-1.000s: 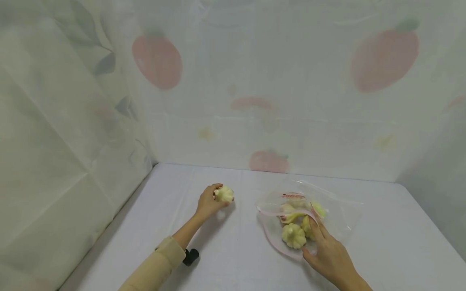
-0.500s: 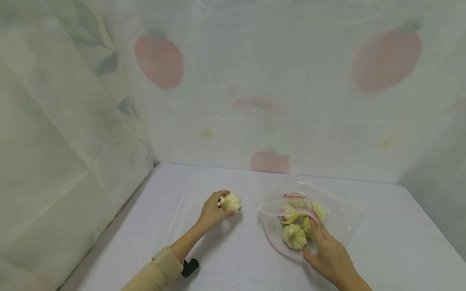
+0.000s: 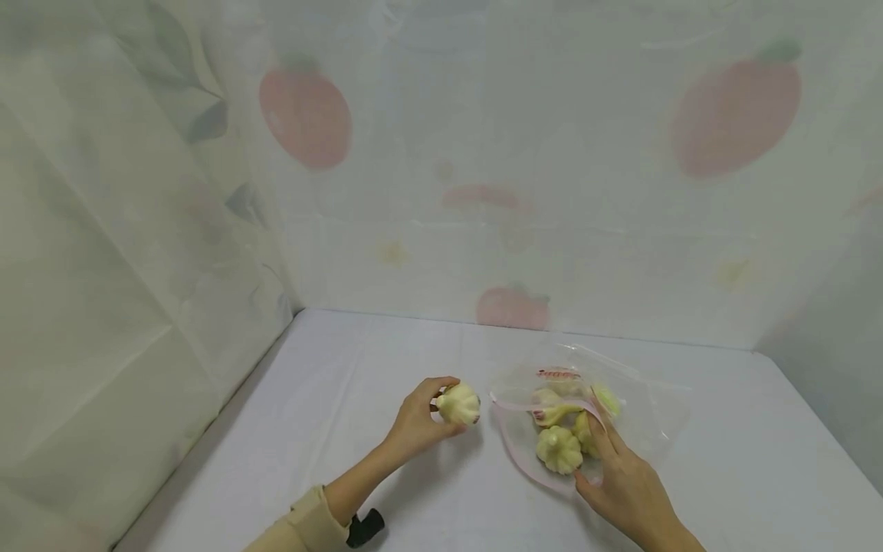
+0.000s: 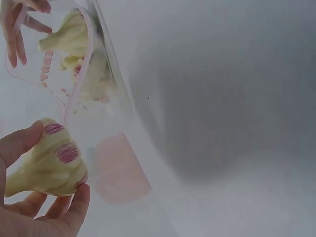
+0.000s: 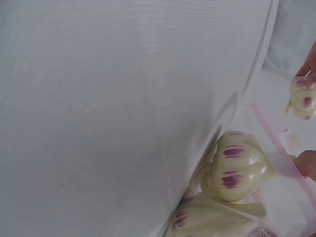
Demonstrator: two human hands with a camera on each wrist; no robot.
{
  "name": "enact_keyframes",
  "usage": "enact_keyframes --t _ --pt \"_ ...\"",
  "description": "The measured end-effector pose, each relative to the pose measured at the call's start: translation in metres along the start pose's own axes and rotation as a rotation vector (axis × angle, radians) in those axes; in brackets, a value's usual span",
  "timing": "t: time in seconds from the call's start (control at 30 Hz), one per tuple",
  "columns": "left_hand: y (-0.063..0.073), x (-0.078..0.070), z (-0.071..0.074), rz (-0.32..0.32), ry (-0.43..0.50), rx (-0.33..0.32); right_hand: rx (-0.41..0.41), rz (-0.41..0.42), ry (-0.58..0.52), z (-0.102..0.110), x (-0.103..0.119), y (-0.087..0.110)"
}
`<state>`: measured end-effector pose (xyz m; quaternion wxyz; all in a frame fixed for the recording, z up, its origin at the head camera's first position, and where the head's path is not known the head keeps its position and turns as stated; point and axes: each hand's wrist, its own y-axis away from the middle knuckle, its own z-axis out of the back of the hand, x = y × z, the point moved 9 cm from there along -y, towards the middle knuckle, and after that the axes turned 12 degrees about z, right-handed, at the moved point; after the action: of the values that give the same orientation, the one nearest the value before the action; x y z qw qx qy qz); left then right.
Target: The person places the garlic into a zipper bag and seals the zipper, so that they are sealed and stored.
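Observation:
A garlic bulb (image 3: 458, 404), pale with purple streaks, is held off the table between the thumb and fingers of my left hand (image 3: 418, 425). To its right lies a clear zip bag (image 3: 651, 418) with a pink seal strip and red print, its mouth spread apart. Several more garlic bulbs (image 3: 559, 449) are inside it. My right hand (image 3: 629, 484) is at the bag's mouth, its fingers fairly straight and spread across the pink strip; some fingertips are hidden by the strip. In the left wrist view, the held bulb (image 4: 54, 160) is near the mouth of the bag.
A white-covered table (image 3: 331, 360) lies beneath everything. Printed cloth walls (image 3: 586, 253) enclose it at the back and sides. A small black object (image 3: 366, 527) shows beside the left sleeve (image 3: 303, 525).
My left hand has carried the garlic bulb to the right and a little nearer, closer to the bag. The right hand and bag have stayed almost in place.

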<state>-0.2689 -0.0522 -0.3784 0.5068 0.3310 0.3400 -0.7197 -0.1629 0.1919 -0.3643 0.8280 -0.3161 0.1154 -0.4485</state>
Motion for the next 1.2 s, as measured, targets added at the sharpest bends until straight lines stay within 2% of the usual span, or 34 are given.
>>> enact_keyframes --t 0.23,0.67,1.2 --pt "0.006 -0.004 -0.005 0.014 0.023 0.037 -0.005 0.010 -0.005 0.000 0.000 0.000" --pt "0.013 -0.010 -0.016 -0.005 0.011 0.074 -0.029 0.034 0.011 0.002 -0.001 0.000" --pt "0.017 -0.017 -0.034 -0.030 0.018 0.109 0.015 -0.015 -0.012 -0.001 -0.003 0.000"
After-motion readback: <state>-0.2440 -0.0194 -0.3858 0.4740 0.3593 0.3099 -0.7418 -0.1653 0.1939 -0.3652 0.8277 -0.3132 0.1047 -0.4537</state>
